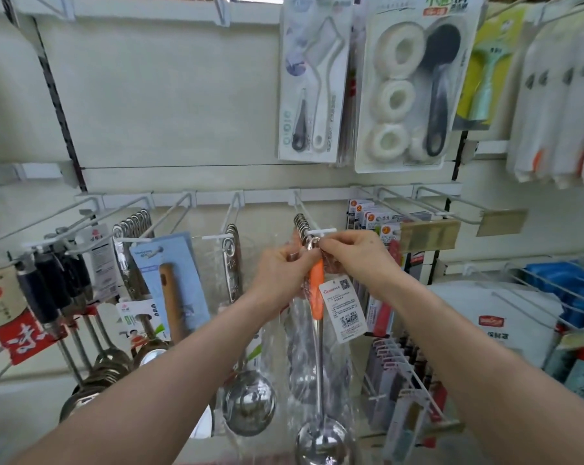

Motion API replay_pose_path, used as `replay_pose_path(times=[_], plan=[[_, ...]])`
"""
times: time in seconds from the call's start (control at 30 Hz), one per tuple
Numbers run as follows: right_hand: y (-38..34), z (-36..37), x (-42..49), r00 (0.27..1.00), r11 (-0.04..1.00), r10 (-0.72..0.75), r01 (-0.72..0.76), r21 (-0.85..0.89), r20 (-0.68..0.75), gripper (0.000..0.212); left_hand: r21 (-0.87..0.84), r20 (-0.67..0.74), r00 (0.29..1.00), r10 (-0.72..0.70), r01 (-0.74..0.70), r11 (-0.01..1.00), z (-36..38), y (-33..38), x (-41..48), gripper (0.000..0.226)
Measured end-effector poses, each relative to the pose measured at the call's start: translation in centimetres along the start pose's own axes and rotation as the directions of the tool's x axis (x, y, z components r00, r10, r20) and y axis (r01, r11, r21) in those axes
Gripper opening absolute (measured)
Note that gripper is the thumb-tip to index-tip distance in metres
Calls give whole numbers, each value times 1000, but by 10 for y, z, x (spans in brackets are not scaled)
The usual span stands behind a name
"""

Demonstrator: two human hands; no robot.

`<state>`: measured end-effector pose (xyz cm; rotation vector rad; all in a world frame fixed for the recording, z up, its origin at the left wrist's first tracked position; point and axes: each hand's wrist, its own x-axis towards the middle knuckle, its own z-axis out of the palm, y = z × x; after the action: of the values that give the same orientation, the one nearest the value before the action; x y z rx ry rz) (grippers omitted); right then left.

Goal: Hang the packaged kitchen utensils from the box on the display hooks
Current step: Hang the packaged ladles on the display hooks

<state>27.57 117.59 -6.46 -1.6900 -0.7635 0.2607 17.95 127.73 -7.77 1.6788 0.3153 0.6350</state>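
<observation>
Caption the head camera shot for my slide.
The left hand and right hand pinch an orange-handled ladle at a display hook.

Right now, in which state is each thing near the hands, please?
Left hand, pinches the orange ladle at its top.
Right hand, pinches the same top, at the hook tip.
Orange ladle, upright, bagged, held; whether its ring is on the hook, cannot tell.
Hook, carries several rings behind its tip.
Tag, hangs beside the orange handle.
Steel ladle, hangs bagged, left of the hands.
</observation>
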Motion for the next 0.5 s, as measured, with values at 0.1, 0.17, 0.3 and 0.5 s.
replay_pose_path(times=[0.1, 0.17, 0.3, 0.5], plan=[[1, 1, 5, 1000, 999, 17, -18, -44, -14, 12, -36, -3, 998, -70, 70, 997, 2, -1, 6, 26], [4, 5, 9, 1000, 995, 13, -14, -97, -14, 13, -13, -6, 993, -118, 118, 993, 2, -4, 13, 25], [11, 10, 18, 999, 983, -25, 20, -181, -25, 15, 129, 33, 991, -133, 127, 983, -3, -8, 21, 16], [23, 18, 24, 984, 907, -141, 84, -412, -109, 15, 260, 96, 990, -108, 79, 962, -8, -15, 30, 10]])
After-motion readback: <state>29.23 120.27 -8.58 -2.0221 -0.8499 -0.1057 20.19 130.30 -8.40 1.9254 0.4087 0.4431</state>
